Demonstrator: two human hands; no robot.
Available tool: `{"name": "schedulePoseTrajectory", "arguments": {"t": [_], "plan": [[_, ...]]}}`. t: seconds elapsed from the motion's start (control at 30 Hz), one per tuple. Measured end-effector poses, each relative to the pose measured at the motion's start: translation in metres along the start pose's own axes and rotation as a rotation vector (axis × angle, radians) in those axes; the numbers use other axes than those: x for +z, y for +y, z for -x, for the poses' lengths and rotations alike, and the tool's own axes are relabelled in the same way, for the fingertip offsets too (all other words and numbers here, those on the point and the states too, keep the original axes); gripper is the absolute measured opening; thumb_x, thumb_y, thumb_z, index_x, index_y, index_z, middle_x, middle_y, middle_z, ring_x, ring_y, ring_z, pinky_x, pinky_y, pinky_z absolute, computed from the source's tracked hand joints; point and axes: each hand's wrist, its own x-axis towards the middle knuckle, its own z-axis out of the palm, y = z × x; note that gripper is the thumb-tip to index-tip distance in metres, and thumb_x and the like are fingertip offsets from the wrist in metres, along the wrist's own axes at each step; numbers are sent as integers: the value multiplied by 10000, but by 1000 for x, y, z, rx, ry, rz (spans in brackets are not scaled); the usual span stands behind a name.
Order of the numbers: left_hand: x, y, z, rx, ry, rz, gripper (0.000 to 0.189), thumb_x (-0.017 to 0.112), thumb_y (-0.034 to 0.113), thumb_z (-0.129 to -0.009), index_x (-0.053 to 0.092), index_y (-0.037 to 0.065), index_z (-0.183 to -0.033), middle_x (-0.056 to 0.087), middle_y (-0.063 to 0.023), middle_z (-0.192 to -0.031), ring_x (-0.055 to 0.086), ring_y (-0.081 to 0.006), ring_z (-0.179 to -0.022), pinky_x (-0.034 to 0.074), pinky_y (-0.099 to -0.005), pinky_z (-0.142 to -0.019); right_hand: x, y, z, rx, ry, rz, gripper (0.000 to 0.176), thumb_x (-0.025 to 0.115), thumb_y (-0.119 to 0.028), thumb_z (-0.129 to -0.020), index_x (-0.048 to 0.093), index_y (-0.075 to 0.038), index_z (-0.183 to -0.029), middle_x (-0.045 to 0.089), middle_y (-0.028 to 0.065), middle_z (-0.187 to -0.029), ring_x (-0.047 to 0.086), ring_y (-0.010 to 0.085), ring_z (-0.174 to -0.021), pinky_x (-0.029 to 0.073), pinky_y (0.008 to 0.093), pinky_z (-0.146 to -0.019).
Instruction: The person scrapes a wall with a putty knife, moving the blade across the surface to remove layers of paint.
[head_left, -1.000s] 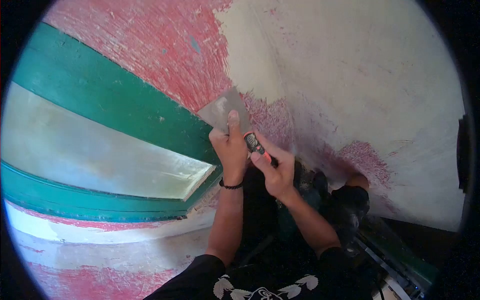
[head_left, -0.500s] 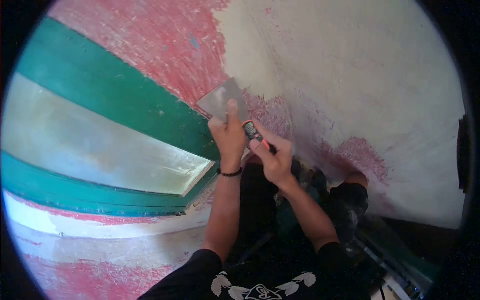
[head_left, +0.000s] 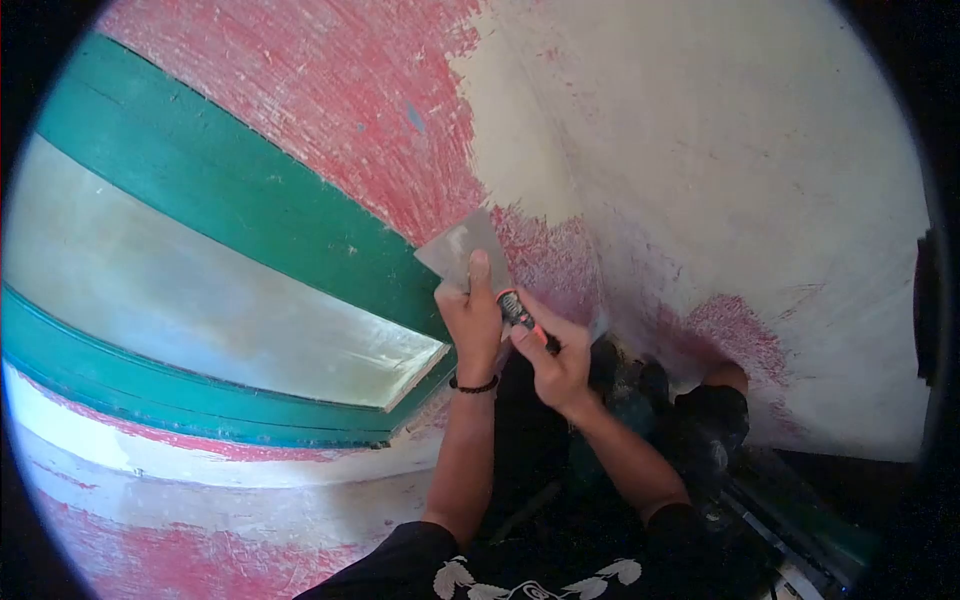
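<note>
A wide putty knife with a flat metal blade [head_left: 458,247] and a black-and-orange handle [head_left: 518,310] is held in both hands. My right hand [head_left: 560,368] is closed round the handle. My left hand [head_left: 474,325], with a dark bead bracelet at the wrist, grips the blade's base, one finger laid along the metal. The blade lies over the scratched red wall [head_left: 340,120], its corner beside the green frame [head_left: 260,210]. A cream filler patch [head_left: 515,140] shows just above the blade. How firmly the blade's edge meets the wall cannot be made out.
Left of my hands, the green frame surrounds a pale panel [head_left: 220,280]. A pale wall [head_left: 740,150] with worn red patches [head_left: 740,330] rises on the right. Another person's dark sleeve [head_left: 718,415] is close by at the lower right.
The view has shifted a little, so the walls sit lower and farther right. Both hands and the putty knife have moved down toward me, slightly more than the wall behind them.
</note>
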Motion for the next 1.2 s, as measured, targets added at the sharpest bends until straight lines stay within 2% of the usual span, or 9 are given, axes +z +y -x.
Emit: {"name": "schedulePoseTrajectory", "arguments": {"t": [0.1, 0.3, 0.4, 0.5, 0.63, 0.93, 1.0, 1.1, 1.2], "plan": [[4, 0, -10, -171, -42, -168, 301, 587, 228, -987, 642, -47, -877, 613, 1, -795, 523, -81, -709, 421, -277, -591, -12, -4, -14, 66, -41, -9, 443, 641, -135, -910, 569, 111, -1272, 695, 137, -1087, 591, 116, -961, 481, 275, -880], [14, 4, -3, 30, 26, -46, 372, 586, 241, -990, 604, -60, -771, 557, -2, -662, 474, -71, -628, 394, -293, -546, -13, 0, -11, 94, -35, -51, 445, 638, -123, -910, 558, 111, -1280, 695, 149, -1112, 598, 120, -995, 473, 277, -900], [8, 7, 9, -122, 69, 112, 346, 584, 246, -993, 631, -51, -822, 581, 0, -701, 489, -77, -647, 409, -287, -563, -3, -4, 7, 74, -29, -28, 447, 629, -124, -916, 551, 114, -1287, 693, 167, -1113, 603, 130, -1005, 477, 286, -902], [4, 1, 7, -120, 31, 89, 277, 585, 232, -991, 661, -33, -968, 645, -12, -854, 551, -93, -706, 439, -262, -606, 4, -7, 3, 76, 10, -63, 458, 629, -125, -917, 542, 111, -1299, 691, 158, -1100, 591, 119, -994, 476, 289, -895], [13, 1, -14, -14, -56, -50, 321, 580, 224, -996, 643, -54, -848, 591, -3, -724, 498, -75, -681, 414, -274, -590, -12, -1, -14, 138, -19, -112, 462, 630, -123, -914, 541, 108, -1305, 689, 145, -1103, 589, 118, -985, 472, 284, -898], [13, 3, 8, -93, 92, 98, 328, 567, 216, -999, 625, -50, -817, 580, 2, -715, 480, -65, -669, 401, -280, -576, 2, -6, 7, 151, 6, -116, 452, 624, -106, -913, 544, 113, -1300, 673, 120, -1136, 591, 142, -1051, 442, 282, -958], [4, 1, 5, -103, 15, 56, 306, 589, 236, -989, 646, -36, -864, 607, -3, -768, 509, -75, -676, 414, -274, -584, 3, -10, 9, 181, -2, -117, 446, 626, -105, -911, 550, 118, -1290, 666, 121, -1156, 579, 143, -1078, 428, 285, -980], [7, 1, -2, -65, -5, 34, 314, 582, 225, -992, 629, -31, -816, 583, 11, -723, 484, -72, -649, 395, -279, -565, -5, -4, 0, 150, -28, -48, 471, 633, -104, -910, 525, 128, -1306, 686, 151, -1112, 599, 122, -987, 481, 272, -882], [14, -7, -3, -44, 35, 76, 333, 573, 211, -995, 608, -30, -769, 560, 21, -679, 464, -68, -629, 379, -287, -548, -8, 1, -4, 148, -27, -135, 474, 635, -95, -905, 522, 128, -1308, 684, 153, -1129, 594, 128, -1014, 470, 271, -907]]}}
